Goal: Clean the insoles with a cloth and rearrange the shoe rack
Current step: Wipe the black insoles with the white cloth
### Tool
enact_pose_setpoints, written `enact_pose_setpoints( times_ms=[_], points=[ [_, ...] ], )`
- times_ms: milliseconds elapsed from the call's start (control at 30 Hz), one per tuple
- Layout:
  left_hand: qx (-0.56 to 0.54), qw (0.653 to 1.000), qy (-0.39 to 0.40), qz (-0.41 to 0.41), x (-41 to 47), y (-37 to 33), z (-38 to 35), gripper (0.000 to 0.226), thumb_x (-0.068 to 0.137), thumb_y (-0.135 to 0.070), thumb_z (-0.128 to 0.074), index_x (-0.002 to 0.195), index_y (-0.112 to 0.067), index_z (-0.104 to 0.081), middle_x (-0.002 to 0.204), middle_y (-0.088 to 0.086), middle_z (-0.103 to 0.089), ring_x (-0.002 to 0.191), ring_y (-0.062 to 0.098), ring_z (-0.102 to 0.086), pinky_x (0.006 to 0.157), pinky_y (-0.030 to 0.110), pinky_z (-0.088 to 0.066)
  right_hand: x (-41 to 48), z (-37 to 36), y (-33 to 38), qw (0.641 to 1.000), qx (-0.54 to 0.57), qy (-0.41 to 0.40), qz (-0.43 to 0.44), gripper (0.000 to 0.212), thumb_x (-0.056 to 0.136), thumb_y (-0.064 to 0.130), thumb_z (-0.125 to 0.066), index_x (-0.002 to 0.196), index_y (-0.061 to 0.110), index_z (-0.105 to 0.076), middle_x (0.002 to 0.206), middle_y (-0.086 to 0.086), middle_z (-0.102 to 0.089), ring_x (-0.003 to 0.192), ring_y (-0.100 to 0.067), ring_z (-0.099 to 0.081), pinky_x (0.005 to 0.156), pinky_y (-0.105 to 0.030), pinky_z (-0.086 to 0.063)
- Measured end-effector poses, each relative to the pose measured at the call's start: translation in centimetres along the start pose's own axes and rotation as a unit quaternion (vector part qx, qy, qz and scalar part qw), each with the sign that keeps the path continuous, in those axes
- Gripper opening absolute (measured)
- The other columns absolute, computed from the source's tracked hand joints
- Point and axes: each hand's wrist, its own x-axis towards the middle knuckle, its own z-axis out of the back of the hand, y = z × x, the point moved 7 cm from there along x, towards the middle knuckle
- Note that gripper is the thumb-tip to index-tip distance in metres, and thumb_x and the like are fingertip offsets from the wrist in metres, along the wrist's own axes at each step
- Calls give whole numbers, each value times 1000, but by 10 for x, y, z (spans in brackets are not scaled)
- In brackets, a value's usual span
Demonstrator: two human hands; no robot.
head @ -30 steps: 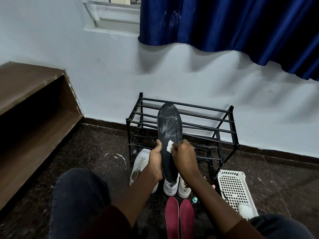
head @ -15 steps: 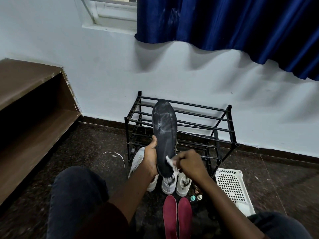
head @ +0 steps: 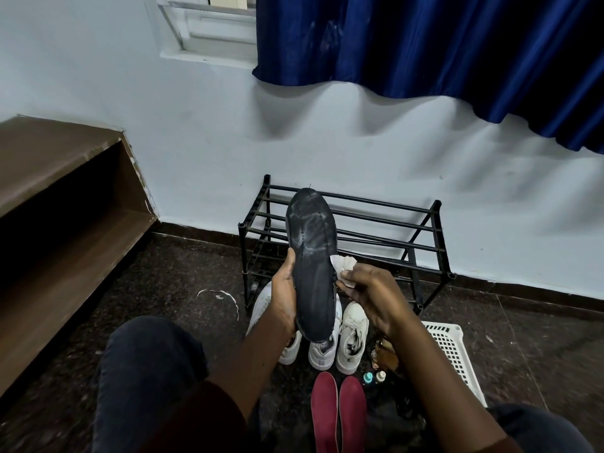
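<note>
the black insole (head: 312, 273) is held upright, toe up, in front of the shoe rack (head: 376, 230) and above the white shoes (head: 353, 335) stood on the floor. it is carried by the left hand (head: 284, 299), whose grip is curled round the lower left edge with the thumb laid along the rim. a small white cloth (head: 343, 266) is pinched in the grip of the right hand (head: 369, 295) and touched to the insole's right edge near the middle. since the insole is supported only low down and looks thin, it could probably be bent or levered out of the left grip if the upper part is rubbed hard. it would then be dropped onto the shoes or the small bottles (head: 374, 376) beside them. the cloth is bunched small, so the pale smears near the toe could be missed, or the cloth pulled off over the edge. the red insoles (head: 338, 416) laid between the knees could be soiled by whatever is wiped loose. as for containers, a white perforated basket (head: 454, 358) is set on the floor to the right of the shoes. much of it is hidden behind the right forearm, so its contents cannot be told. the two bottles are stood upright with caps on, and what is in them is not shown.
</note>
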Motion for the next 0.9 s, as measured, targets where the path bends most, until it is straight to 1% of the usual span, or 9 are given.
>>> enact_pose_setpoints(
  times_ms=[67,200,300,433,500,600,700,767,900],
  points=[
    [4,1000,6,7,0,2,-2,59,90,-55,-42,109,-3,-62,95,16,-64,81,28,-63,75,34,-51,-3,1,9,980,-178,-21,89,13,87,-1,-56,78,0,-65,76,-11,-62,73,-16,-59,68,-23,-51],
    [-7,999,20,25,0,9,-8,64,93,-56,-34,106,-4,-69,99,17,-69,86,29,-69,73,34,-58,-17,-18,31,776,-540,-102,310,15,83,7,-65,95,8,-73,90,-5,-68,83,-19,-59,75,-26,-42],
    [-7,999,36,39,-1,15,-13,67,95,-57,-29,96,-8,-75,100,14,-70,88,26,-69,76,33,-57,-18,-36,18,695,-625,-74,348,10,82,3,-63,87,3,-72,89,-12,-62,81,-31,-56,68,-32,-45],
    [-17,999,12,41,1,12,-8,72,91,-61,-33,122,-1,-59,122,23,-60,106,32,-60,92,38,-50,-20,-38,0,718,-632,-22,289,10,79,0,-62,83,1,-71,89,-13,-62,83,-29,-59,66,-26,-40],
    [-30,999,1,33,4,9,-5,72,91,-62,-32,123,-2,-57,118,23,-62,106,32,-60,97,40,-45,-23,-38,-12,730,-634,20,252,7,74,1,-65,78,0,-70,86,-12,-64,83,-27,-60,69,-29,-45],
    [-45,998,4,33,6,7,-4,72,92,-62,-29,118,-2,-60,115,22,-64,105,31,-61,96,42,-46,-21,-32,-13,770,-601,32,210,8,72,2,-71,79,0,-72,87,-8,-64,83,-16,-59,70,-13,-40],
    [-23,998,17,54,6,11,-7,79,90,-67,-27,103,-5,-72,111,19,-67,99,29,-58,85,38,-47,-10,-26,-2,809,-553,-16,198,6,73,-4,-71,79,-3,-72,86,-9,-59,86,-26,-61,80,-33,-52],
    [-13,998,22,52,5,9,-9,80,91,-66,-24,91,-6,-77,100,15,-70,90,26,-53,76,34,-41,-6,-28,6,803,-554,-47,216,7,76,-4,-69,82,-5,-71,88,-12,-57,85,-28,-61,78,-40,-53],
    [-29,998,25,45,5,11,-8,67,93,-59,-32,94,-8,-76,102,14,-70,90,28,-67,79,34,-54,-5,-40,27,753,-579,-98,296,12,82,1,-64,91,-2,-71,92,-15,-58,83,-27,-58,74,-21,-39]
  ],
)
